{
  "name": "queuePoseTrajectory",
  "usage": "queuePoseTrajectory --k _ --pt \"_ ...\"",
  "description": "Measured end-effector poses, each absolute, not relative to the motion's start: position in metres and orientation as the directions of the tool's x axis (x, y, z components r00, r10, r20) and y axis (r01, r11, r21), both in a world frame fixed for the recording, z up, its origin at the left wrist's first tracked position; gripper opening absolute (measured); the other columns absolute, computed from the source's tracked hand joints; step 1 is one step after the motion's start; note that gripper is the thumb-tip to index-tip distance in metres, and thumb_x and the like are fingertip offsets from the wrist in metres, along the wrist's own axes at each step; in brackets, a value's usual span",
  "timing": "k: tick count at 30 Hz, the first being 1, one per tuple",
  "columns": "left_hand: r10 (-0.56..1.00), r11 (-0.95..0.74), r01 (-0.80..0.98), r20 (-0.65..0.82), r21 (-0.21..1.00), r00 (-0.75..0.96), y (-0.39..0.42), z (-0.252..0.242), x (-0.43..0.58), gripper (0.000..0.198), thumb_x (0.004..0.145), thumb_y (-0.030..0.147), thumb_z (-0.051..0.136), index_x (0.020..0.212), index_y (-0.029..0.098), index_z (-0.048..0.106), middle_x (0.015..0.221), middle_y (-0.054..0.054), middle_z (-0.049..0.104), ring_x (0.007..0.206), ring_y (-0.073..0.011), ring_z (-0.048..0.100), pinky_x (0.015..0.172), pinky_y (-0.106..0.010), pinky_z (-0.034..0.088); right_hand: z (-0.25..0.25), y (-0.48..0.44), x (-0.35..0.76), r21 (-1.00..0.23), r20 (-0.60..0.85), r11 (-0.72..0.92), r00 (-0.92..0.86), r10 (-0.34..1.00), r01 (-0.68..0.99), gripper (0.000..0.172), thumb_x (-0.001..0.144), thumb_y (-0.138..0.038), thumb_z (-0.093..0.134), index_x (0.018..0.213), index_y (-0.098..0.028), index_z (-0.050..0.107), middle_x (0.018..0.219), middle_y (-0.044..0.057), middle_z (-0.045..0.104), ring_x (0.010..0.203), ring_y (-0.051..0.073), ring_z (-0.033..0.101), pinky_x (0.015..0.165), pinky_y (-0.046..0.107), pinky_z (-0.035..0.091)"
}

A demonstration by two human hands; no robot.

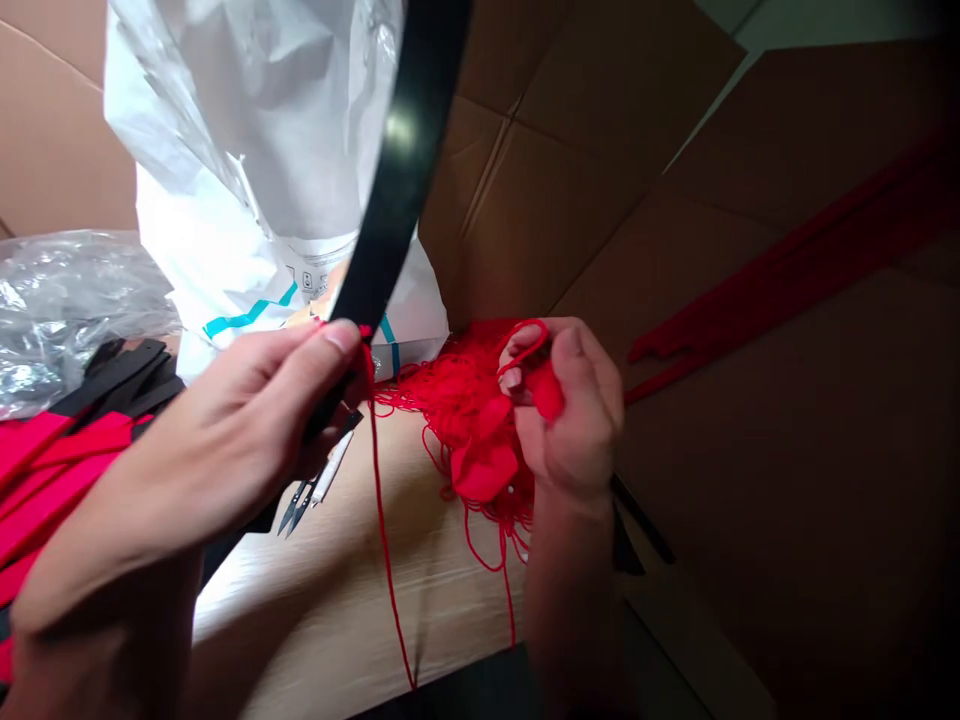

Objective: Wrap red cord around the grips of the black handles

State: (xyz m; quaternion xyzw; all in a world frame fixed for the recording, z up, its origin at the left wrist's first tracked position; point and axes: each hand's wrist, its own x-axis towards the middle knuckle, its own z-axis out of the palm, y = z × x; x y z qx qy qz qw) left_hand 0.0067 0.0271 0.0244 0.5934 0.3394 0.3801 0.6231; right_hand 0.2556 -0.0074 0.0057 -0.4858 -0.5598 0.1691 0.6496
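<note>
Black strap [409,150], flat and glossy, is held with its long axis tilted upward and away, toward the top of the view. Its lower end is pinched between thumb and fingers by the left grip [247,420], with red cord [380,520] pressed against it. A loop of that cord is pinched by the right grip [566,410], held closed above a tangled red mass [469,430] on the light wood desk [315,590]. Thread snips [304,505] are laid just beside the left grip; black and red strips [45,480] are piled further left, and cardboard [570,200] is spread behind.
</note>
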Motion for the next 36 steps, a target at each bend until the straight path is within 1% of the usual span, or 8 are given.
queuePoseTrajectory --k 4,11,15,18,26,30,33,36 --pt "0.816 0.074 -0.067 -0.021 0.995 0.577 0.029 0.02 0.019 0.053 0.101 0.067 0.058 0.077 0.021 0.056 0.057 0.007 0.041 0.047 -0.0059 0.036 0.041 -0.015 0.03 0.015 0.012 0.237 -0.828 0.561 0.526 0.256 0.787 0.194 0.015 0.102 -0.041 0.067 0.098 -0.028 0.072 0.089 0.001 0.067 0.075 0.015 0.063 0.066 0.029 0.051" --pt "0.802 0.08 -0.013 -0.057 0.997 0.594 0.045 0.009 0.021 0.053 0.101 0.071 0.056 0.079 0.022 0.052 0.057 0.008 0.033 0.047 -0.0077 0.028 0.039 -0.017 0.026 0.002 0.064 0.256 -0.709 0.457 0.114 0.329 0.826 0.696 0.041 0.08 -0.06 0.087 0.084 -0.023 0.07 0.085 0.007 0.066 0.084 0.025 0.065 0.081 0.043 0.056" --pt "0.833 0.008 -0.007 -0.002 1.0 0.554 0.047 0.009 0.018 0.053 0.103 0.069 0.055 0.081 0.021 0.053 0.063 0.007 0.037 0.05 -0.007 0.027 0.04 -0.016 0.024 0.015 0.055 0.237 -0.874 0.484 0.359 0.519 0.704 0.328 0.046 0.1 -0.064 0.06 0.078 -0.024 0.066 0.072 0.001 0.053 0.062 0.016 0.052 0.052 0.028 0.041" --pt "0.794 0.086 -0.026 -0.053 0.996 0.605 0.041 0.012 0.018 0.054 0.099 0.074 0.057 0.085 0.022 0.056 0.062 0.006 0.039 0.05 -0.0082 0.032 0.041 -0.017 0.026 0.024 0.046 0.216 -0.823 0.409 0.568 0.712 0.57 0.019 0.041 0.102 -0.049 0.054 0.07 -0.025 0.056 0.068 -0.002 0.04 0.056 0.013 0.042 0.047 0.025 0.032" --pt "0.718 0.071 -0.061 -0.008 0.996 0.696 0.033 0.016 0.026 0.05 0.103 0.065 0.06 0.083 0.02 0.058 0.059 0.008 0.04 0.05 -0.0052 0.033 0.042 -0.012 0.027 0.02 0.028 0.204 -0.768 0.398 0.616 0.625 0.671 -0.172 0.016 0.092 -0.034 0.048 0.083 -0.026 0.059 0.083 0.005 0.048 0.074 0.02 0.057 0.07 0.036 0.06" --pt "0.766 0.166 -0.191 -0.004 0.968 0.643 0.037 0.009 0.028 0.052 0.102 0.065 0.061 0.078 0.019 0.059 0.053 0.007 0.04 0.043 -0.005 0.031 0.038 -0.014 0.023 0.014 0.027 0.199 -0.769 0.602 0.632 0.437 0.669 0.092 0.025 0.086 -0.024 0.057 0.109 -0.027 0.064 0.105 0.009 0.059 0.098 0.025 0.066 0.092 0.046 0.062" --pt "0.815 0.186 -0.333 0.044 0.925 0.578 0.04 0.007 0.026 0.049 0.102 0.062 0.065 0.078 0.02 0.061 0.051 0.007 0.041 0.039 -0.0051 0.029 0.035 -0.015 0.022 0.014 0.023 0.195 -0.544 0.839 0.672 0.314 0.444 0.503 0.049 0.083 -0.014 0.069 0.129 -0.026 0.06 0.138 0.011 0.056 0.133 0.029 0.058 0.118 0.053 0.05" --pt "0.87 0.129 -0.436 0.109 0.891 0.48 0.041 0.012 0.022 0.04 0.1 0.057 0.069 0.089 0.018 0.072 0.055 0.005 0.05 0.04 -0.0053 0.032 0.035 -0.015 0.023 0.017 0.012 0.197 -0.375 0.913 0.705 0.109 0.392 0.602 0.024 0.086 -0.014 0.07 0.109 -0.023 0.07 0.123 0.008 0.064 0.123 0.028 0.062 0.114 0.051 0.052"
